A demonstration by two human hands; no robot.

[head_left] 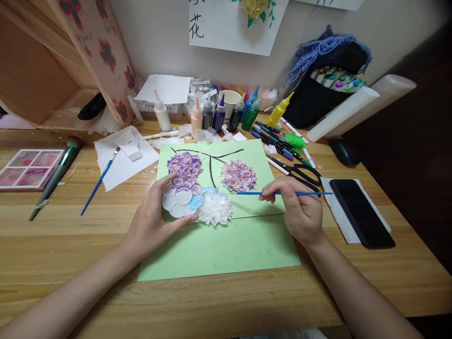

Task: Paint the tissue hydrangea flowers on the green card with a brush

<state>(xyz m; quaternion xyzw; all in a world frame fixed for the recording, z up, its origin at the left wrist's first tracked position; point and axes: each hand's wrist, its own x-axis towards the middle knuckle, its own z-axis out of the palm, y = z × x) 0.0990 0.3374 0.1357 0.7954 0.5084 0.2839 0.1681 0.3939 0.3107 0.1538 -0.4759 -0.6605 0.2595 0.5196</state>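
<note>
"Blue spare brush (99,184) at left. Position?"

"Bristle end on the napkin (123,172), handle on the surface (70,235)."

"And the left hand (151,212)?"

"Clamped on the palette (182,197): thumb at the near edge, fingers at the far one. Palette is over the green paper (219,245), overlapping, in view, the lower rim of the purple flower (184,162)."

"Handling note?"

"Judgement: keep it level, or the purple paint (183,181) and blue paint (195,202) could run out of their wells."

"Next, rightward?"

"White flower (216,209), just beside the palette, blue at its far edge; then the pink flower (238,175), farther up."

"Right hand (296,207)?"

"Pinched together on the brush (249,193), which lies nearly level, clear of the palette. Cannot tell where its bristles are."

"Technique?"

"Judgement: load little, wipe excess on a well's rim, dab tips lightly; the tufts look thin and could mat. Mind the brush's right end near the phone (360,214)."
</note>
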